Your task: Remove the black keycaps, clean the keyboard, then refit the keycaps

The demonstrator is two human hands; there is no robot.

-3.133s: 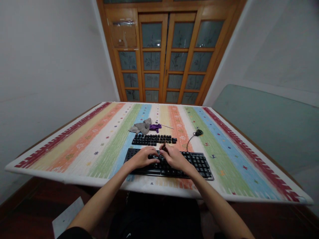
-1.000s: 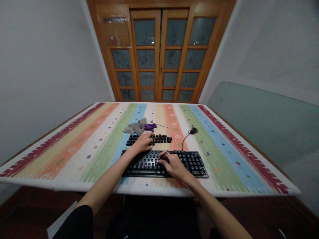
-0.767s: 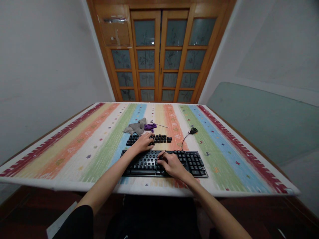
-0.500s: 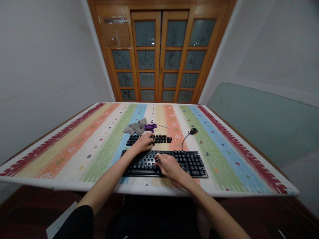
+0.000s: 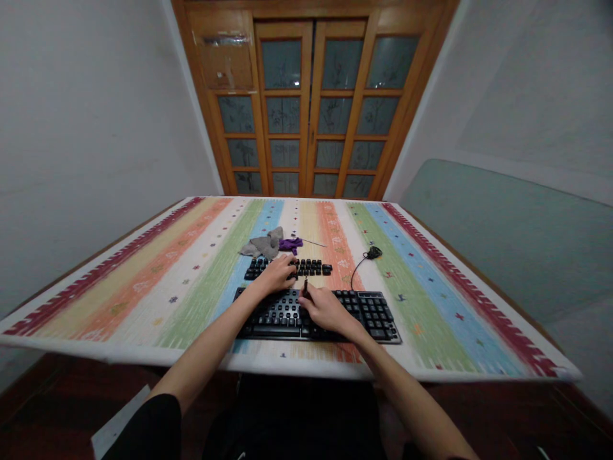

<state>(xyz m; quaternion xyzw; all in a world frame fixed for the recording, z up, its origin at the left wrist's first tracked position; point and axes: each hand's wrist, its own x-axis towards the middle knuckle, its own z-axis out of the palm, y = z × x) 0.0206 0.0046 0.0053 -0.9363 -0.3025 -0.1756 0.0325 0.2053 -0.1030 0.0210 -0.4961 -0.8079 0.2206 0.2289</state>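
My left hand (image 5: 276,274) rests over the rows of loose black keycaps (image 5: 314,267), thumb and fingers apart and touching the caps around its tips. It hides part of those rows. My right hand (image 5: 327,308) is closed around a small dark tool (image 5: 305,287), which stands up between thumb and fingers; its exact kind is too small to make out. That hand is above the middle of the black keyboard (image 5: 376,317). Left of it, the keyboard's letter area shows bare switches (image 5: 281,308) with their caps off, while the space bar row and number pad keep theirs.
Behind the keycaps lie a grey cloth (image 5: 263,245) and a purple cloth (image 5: 290,245), with a thin rod (image 5: 315,243) beside them. A coiled black cable (image 5: 372,253) runs to the keyboard's back edge. A striped tablecloth (image 5: 191,306) covers the table.
My right hand has lifted slightly away from the switches and turned, and the tool in it now stands more upright and farther back. My left hand stays over the keycaps.
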